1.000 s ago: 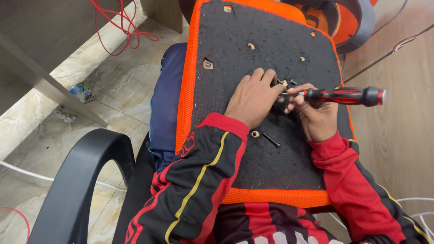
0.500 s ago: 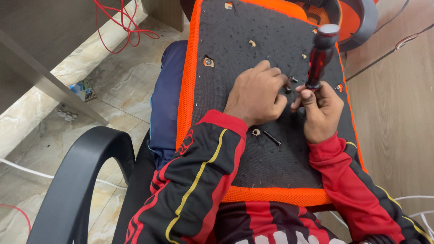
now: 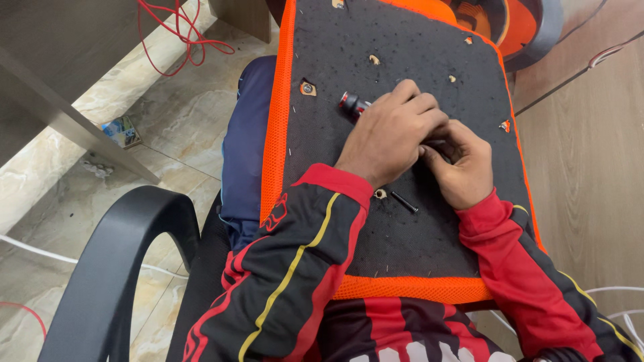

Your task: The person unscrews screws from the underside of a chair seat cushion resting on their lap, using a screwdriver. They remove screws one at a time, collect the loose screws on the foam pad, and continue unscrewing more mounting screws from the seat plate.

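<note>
Head view: looks down on an upturned chair seat lying across the person's lap.
Seat panel: black fabric underside [image 3: 402, 60] with an orange mesh border, dotted with small mounting holes.
Left hand: left hand [image 3: 392, 134] lies palm down on the middle of the panel, fingers curled over a screwdriver; it grips the tool.
Screwdriver: its red and black handle end [image 3: 351, 104] pokes out to the left from under the left hand's fingers, lying flat on the panel; the shaft is hidden under the hands.
Right hand: right hand [image 3: 463, 164] sits just beside the left, touching it, fingers bent inward and closed near where the hidden tool's tip would be; what they pinch cannot be told.
Bolt: a loose black bolt [image 3: 404, 202] lies on the panel just below both hands, touching neither.
Washer hole: a pale ringed hole [image 3: 380, 194] sits just beside the bolt, close to the left cuff.
Sleeves: both arms wear a black and red jacket with yellow piping.
Surroundings: a black chair armrest [image 3: 121, 268] curves at lower left; red cable [image 3: 181, 37] lies on the tiled floor at upper left.
</note>
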